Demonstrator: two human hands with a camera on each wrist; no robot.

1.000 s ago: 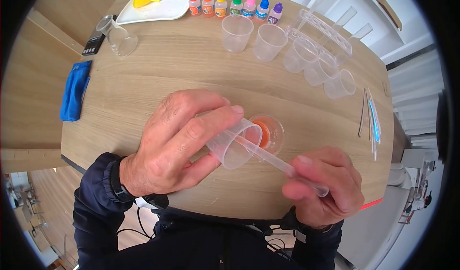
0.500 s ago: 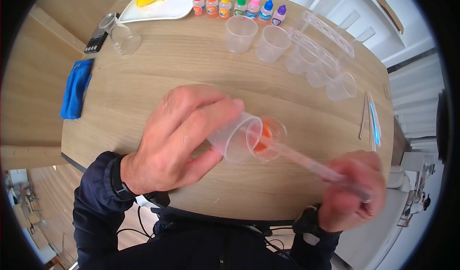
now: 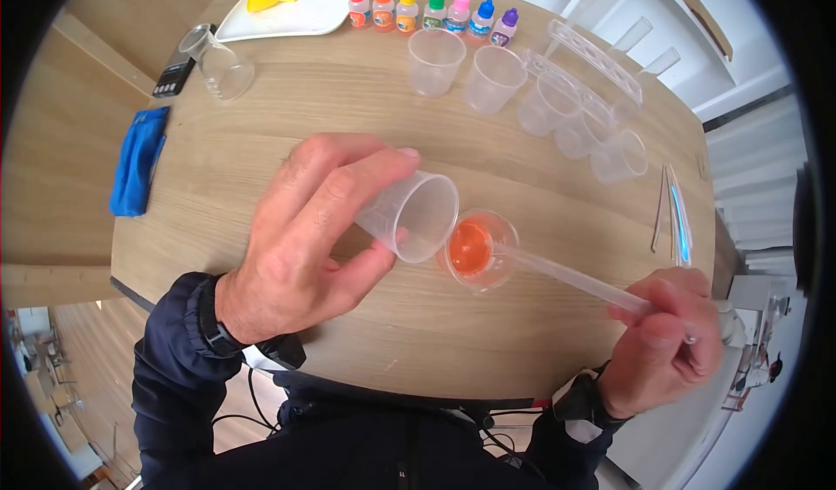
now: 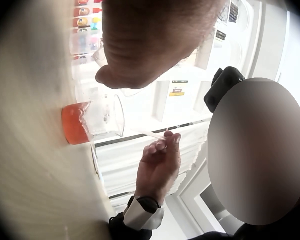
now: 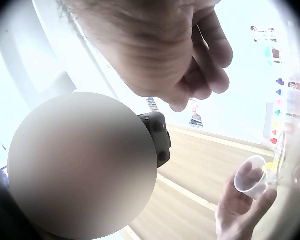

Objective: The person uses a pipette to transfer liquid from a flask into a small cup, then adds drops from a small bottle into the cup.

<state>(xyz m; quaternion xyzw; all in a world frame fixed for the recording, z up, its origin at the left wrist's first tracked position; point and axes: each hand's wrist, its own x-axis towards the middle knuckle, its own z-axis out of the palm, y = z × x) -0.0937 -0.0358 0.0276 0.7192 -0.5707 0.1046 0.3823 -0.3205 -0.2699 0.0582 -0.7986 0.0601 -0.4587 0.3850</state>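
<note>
Pipette and tilted plastic cup held at a beaker of orange liquid.

The pipette, pinched at its bulb end in the right hand, should be light, with a soft bulb easily squeezed; it is best taken there, and is slanted down leftward to the beaker. The cup is gripped in the left hand, fingers over its upper side and thumb underneath, mouth turned towards the beaker. Thin and slightly springy, it would best be held round the wall, lightly. The beaker is stood upright on the desk between the hands, likely rigid, perhaps slippery or fragile, and best steadied low round its wall. Farther off, clear cups are set before dropper bottles.
</note>
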